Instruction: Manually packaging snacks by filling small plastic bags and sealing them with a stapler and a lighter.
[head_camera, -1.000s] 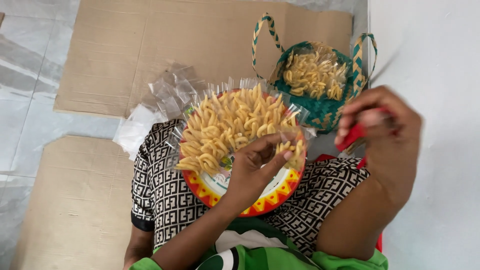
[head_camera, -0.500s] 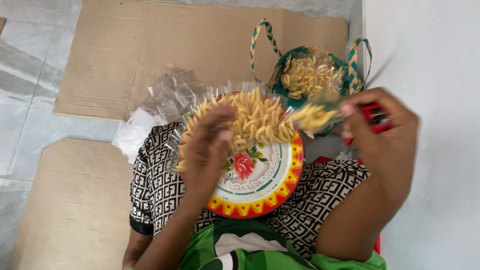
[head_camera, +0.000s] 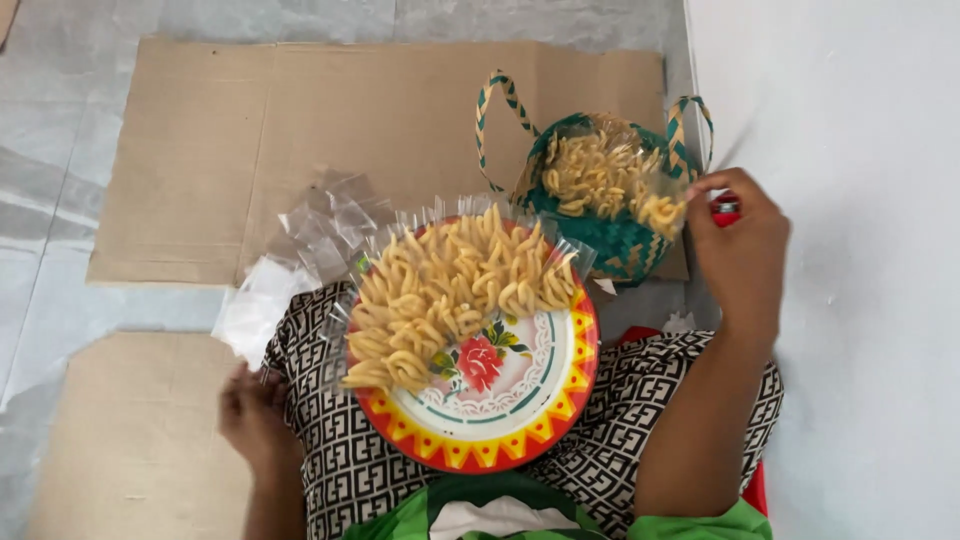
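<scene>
Your right hand (head_camera: 738, 255) is curled at the far right, fingers pinching a clear bag of snacks (head_camera: 610, 180) that rests in the green woven basket (head_camera: 600, 235); a red object sits under your fingers. Your left hand (head_camera: 252, 415) is loosely closed at the near left, touching the patterned cloth (head_camera: 330, 440) beside the plastic bags (head_camera: 300, 260). The plate (head_camera: 500, 420) lies on your lap, with pale yellow, curled snacks (head_camera: 450, 290) heaped on its far half.

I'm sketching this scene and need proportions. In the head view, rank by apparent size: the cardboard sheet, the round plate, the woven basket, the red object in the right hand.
1. Cardboard sheet, by far the largest.
2. Round plate.
3. Woven basket; it lies farther from the camera, so its gap to the plate is uncertain.
4. Red object, mostly hidden by the right hand.
</scene>
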